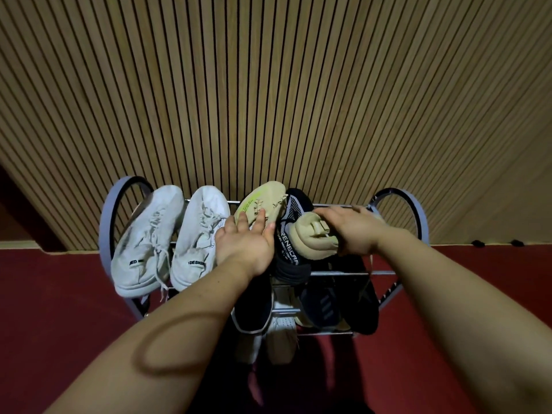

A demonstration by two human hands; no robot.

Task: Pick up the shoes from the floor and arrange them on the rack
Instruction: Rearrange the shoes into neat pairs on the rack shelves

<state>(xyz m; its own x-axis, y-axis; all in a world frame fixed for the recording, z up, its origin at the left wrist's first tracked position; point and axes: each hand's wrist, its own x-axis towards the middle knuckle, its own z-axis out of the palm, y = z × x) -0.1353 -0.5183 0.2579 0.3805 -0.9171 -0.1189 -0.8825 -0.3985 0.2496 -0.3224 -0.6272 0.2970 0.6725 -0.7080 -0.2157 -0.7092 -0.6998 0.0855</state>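
Placement step, late in the task by my read. Rack (346, 273) stands against slatted wall (268, 85). Top shelf is nearly full: white pair (149, 240) at left, then beige shoe (263, 201), with black shoe (291, 234) just right of it.

Left grip (245, 245) lies flat on the beige shoe, fingers straight and spread, pressing rather than pinching. Right grip (354, 231) is curled over second beige shoe (312, 239) and holds it from above. That shoe sits tilted on the black shoe, not yet down on the bars.

Lower shelves hold dark shoes (325, 306). White shoe (280, 324) is at the bottom; can't tell if it's on the lowest shelf or the floor (59, 294).

Next move, as I judge it: second beige shoe needs a slot at the right end of the top shelf, toe to the wall. Gap looks tight, so the left grip may have to nudge the row left. Risk: black shoe gets knocked off the near bar.
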